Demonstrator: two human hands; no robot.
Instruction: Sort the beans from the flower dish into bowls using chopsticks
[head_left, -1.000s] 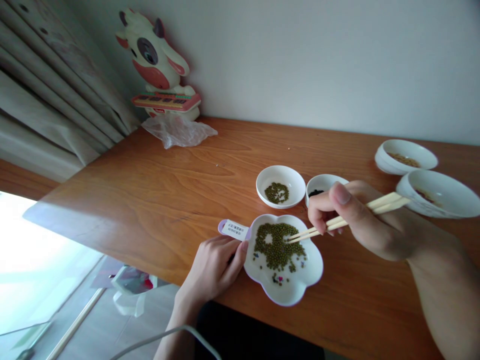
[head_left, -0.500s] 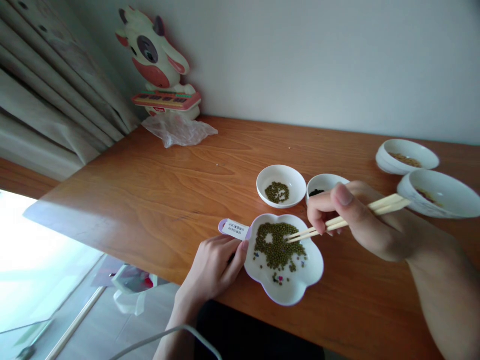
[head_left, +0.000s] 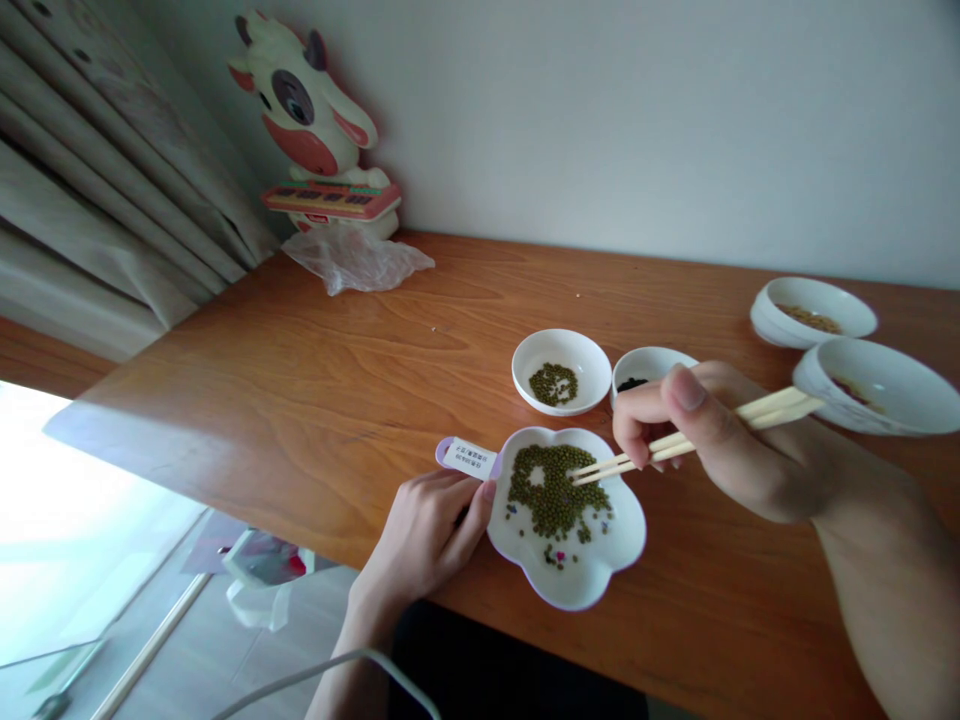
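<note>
My right hand [head_left: 705,435] grips a pair of wooden chopsticks [head_left: 765,412], their tips down among green mung beans [head_left: 551,490] in a flower-shaped white dish [head_left: 626,540] with a purple rim. A few dark beans lie in the dish's near part, beside a small pink mark. My left hand [head_left: 431,525] rests at the dish's left side, thumb against the rim, its other fingers curled by the labelled handle [head_left: 469,457]. Just behind the dish stands a white bowl [head_left: 592,370] holding some mung beans. A second bowl [head_left: 660,358] with black beans is partly hidden by my right hand.
On the right stand a bowl [head_left: 769,320] of tan beans and a larger bowl [head_left: 915,385] with reddish contents. A cow-shaped toy keyboard [head_left: 330,200] and a clear plastic bag [head_left: 356,262] sit at the back left. A cable [head_left: 330,665] crosses the lower foreground.
Hardly anything differs. The whole view has shifted very slightly; both hands, the chopsticks and the dish keep their places relative to one another.
</note>
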